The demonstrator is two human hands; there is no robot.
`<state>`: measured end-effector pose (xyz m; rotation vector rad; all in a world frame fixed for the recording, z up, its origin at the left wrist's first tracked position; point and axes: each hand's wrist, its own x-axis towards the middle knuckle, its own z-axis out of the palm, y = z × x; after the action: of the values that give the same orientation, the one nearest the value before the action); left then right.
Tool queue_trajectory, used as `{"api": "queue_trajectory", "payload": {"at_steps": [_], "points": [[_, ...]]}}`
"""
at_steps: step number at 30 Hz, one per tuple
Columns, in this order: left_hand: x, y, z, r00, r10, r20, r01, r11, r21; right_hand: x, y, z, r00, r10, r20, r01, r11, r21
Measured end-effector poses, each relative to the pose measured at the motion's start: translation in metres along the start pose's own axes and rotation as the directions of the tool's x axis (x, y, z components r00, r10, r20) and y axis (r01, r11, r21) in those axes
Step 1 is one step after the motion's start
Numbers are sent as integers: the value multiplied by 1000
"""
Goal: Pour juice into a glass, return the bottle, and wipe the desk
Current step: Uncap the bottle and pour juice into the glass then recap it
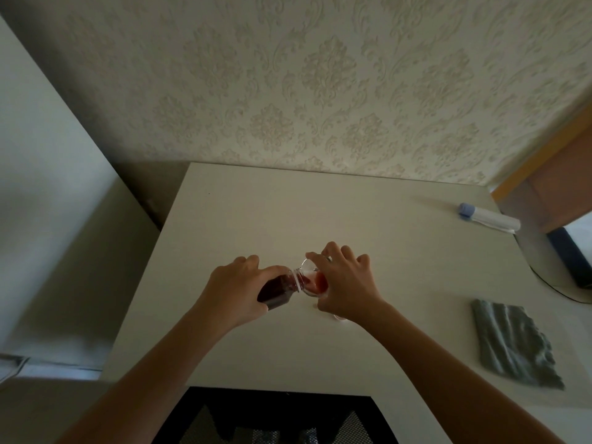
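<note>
Bottle (278, 290) mouth at glass (312, 282) rim

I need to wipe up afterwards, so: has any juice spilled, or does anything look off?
No spill shows on the desk. The left hand tips the bottle into the glass, itself tilted by the right hand. The cloth lies crumpled, unused.
</note>
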<state>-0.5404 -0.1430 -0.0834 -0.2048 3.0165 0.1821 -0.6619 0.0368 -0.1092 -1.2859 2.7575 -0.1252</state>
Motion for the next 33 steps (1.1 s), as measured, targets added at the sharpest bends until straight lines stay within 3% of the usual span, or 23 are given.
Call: {"api": "queue_trajectory", "payload": {"at_steps": [4,14,19,26,33], "points": [[-1,-3,0,1000,2,-18,-2,1000,-21,-1,2,4,999,32,-4,-31,998,48],[-4,-11,17,988,-49,-147,22,983,-180,-2,9,10,973,222,-66,-185,916,356],[-8,-8,30,970,-124,-210,46,939,-341,0,9,9,946,299,-121,-206,849,487],[-2,-4,59,946,-267,-182,106,789,-605,5,10,11,940,320,-121,-206,810,549],[7,1,88,904,-415,-108,148,539,-829,11,17,31,916,395,-65,-288,763,579]]}}
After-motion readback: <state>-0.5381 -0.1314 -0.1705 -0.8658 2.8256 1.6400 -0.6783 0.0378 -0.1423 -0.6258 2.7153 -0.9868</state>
